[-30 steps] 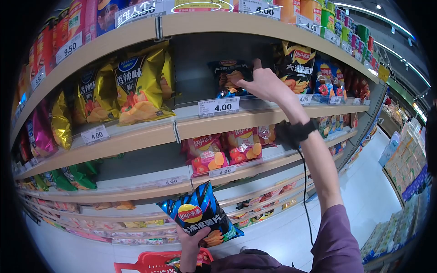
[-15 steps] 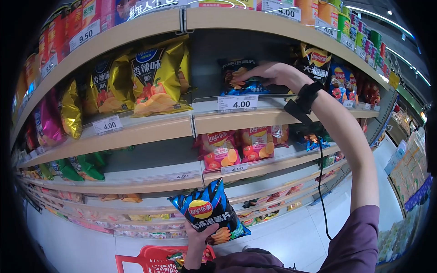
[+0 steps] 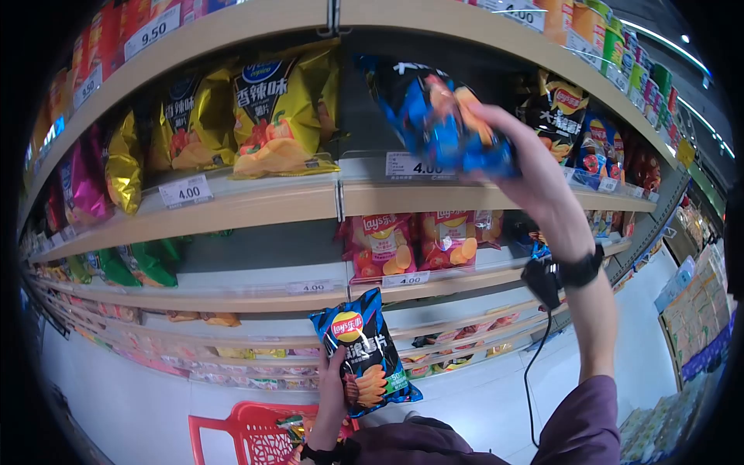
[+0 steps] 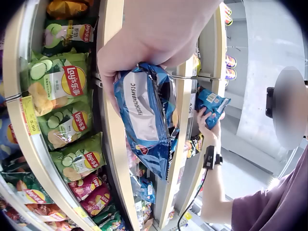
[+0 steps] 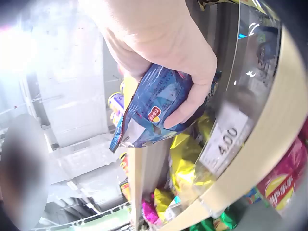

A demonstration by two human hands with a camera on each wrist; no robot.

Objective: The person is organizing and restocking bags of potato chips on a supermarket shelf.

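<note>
In the head view my left hand (image 3: 332,387) grips a blue and black chip bag (image 3: 364,353) low in front of the shelves, its printed front showing. The left wrist view shows the back of that bag (image 4: 144,115) under the left hand (image 4: 159,33). My right hand (image 3: 535,170) holds a second blue bag (image 3: 442,116), blurred and tilted, at the front of the upper shelf. Fingers (image 5: 185,113) curl round this bag (image 5: 159,101) in the right wrist view.
Yellow chip bags (image 3: 271,116) stand left on the same shelf, black bags (image 3: 554,112) to the right. Pink bags (image 3: 380,244) sit one shelf lower. A red basket (image 3: 217,426) with packets is at the bottom, by the person's body. A cable hangs from the right wrist.
My right hand has taken hold of the bag on the upper shelf and pulled it outward, lifted and tilted. The left hand's bag has turned more upright.
</note>
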